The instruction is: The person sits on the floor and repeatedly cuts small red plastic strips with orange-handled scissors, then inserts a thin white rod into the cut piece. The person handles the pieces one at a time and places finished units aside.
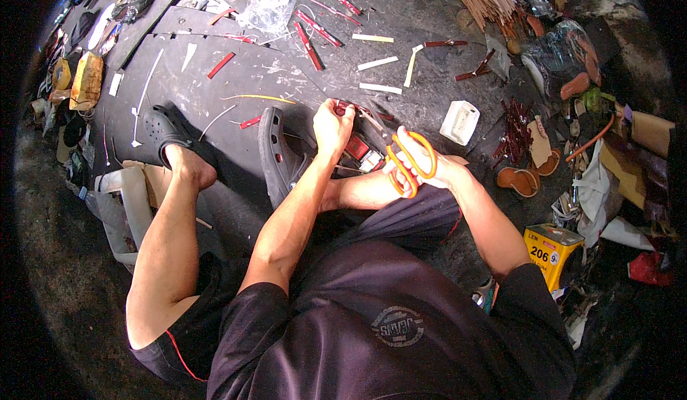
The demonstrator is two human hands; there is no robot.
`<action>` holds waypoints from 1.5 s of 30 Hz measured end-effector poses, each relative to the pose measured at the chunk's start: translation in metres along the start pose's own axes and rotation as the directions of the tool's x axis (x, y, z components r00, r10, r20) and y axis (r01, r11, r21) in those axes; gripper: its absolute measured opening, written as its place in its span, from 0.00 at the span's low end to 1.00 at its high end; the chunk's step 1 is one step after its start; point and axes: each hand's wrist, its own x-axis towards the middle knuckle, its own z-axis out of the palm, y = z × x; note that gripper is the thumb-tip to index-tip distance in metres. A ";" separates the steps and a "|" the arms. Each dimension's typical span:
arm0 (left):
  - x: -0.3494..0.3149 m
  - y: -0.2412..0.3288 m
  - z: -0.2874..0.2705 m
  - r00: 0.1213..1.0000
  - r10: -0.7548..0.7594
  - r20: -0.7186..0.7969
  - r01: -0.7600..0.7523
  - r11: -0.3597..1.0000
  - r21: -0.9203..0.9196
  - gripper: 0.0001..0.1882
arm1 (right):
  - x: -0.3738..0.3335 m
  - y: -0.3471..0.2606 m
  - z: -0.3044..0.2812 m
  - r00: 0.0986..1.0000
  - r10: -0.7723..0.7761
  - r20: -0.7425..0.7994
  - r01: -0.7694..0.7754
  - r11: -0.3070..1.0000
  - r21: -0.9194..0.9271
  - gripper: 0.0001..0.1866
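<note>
My left hand [334,129] is closed in a pinch on a dark red strip [346,106] in front of my right shin. In my right hand [422,164] is a pair of scissors with orange loop handles [433,153]. Its blades point up and left toward the strip, close to my left fingertips; whether they touch it I cannot tell. Just under the blades lies a small red and white item [360,149], partly covered by my hands and leg.
Dark red strips [309,45] and cream strips [377,63] lie scattered ahead on the black mat. A white plastic tub [459,122] stands right of my hands. Farther right are a pile of red strips [512,129], sandals [518,181] and a yellow can [552,252].
</note>
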 end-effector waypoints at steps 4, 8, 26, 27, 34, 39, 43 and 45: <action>0.000 -0.003 0.002 1.000 0.013 -0.017 -0.013 1.000 -0.006 0.15 | -0.005 -0.005 0.004 1.000 -0.023 0.020 0.023 1.000 0.018 0.41; -0.001 -0.002 0.001 0.999 0.017 -0.030 -0.017 1.000 0.020 0.15 | 0.000 -0.002 0.000 0.997 -0.064 0.053 0.064 0.998 -0.009 0.42; -0.013 0.000 0.000 0.991 0.134 -0.027 -0.135 0.990 -0.050 0.11 | 0.008 -0.051 0.000 0.969 0.246 0.013 -0.242 0.961 -0.131 0.62; -0.013 -0.001 0.001 0.991 0.130 -0.029 -0.132 0.989 -0.060 0.10 | 0.011 -0.057 -0.004 0.960 0.280 0.034 -0.273 0.952 -0.138 0.66; -0.014 -0.008 0.010 0.982 0.161 -0.095 -0.169 0.982 -0.089 0.09 | 0.030 -0.092 -0.010 0.873 0.470 0.131 -0.440 0.875 -0.204 0.75; -0.015 0.000 0.008 0.993 0.097 -0.060 -0.101 0.993 -0.060 0.09 | 0.034 -0.095 -0.005 0.883 0.442 0.159 -0.399 0.884 -0.243 0.65; -0.013 0.004 0.009 0.993 0.089 -0.082 -0.087 0.996 0.019 0.10 | 0.017 -0.058 0.010 0.974 0.225 0.025 -0.220 0.966 -0.134 0.56; -0.013 0.006 0.011 0.984 0.128 -0.123 -0.118 0.989 0.086 0.09 | 0.004 -0.041 0.017 0.981 0.195 0.009 -0.194 0.979 -0.064 0.53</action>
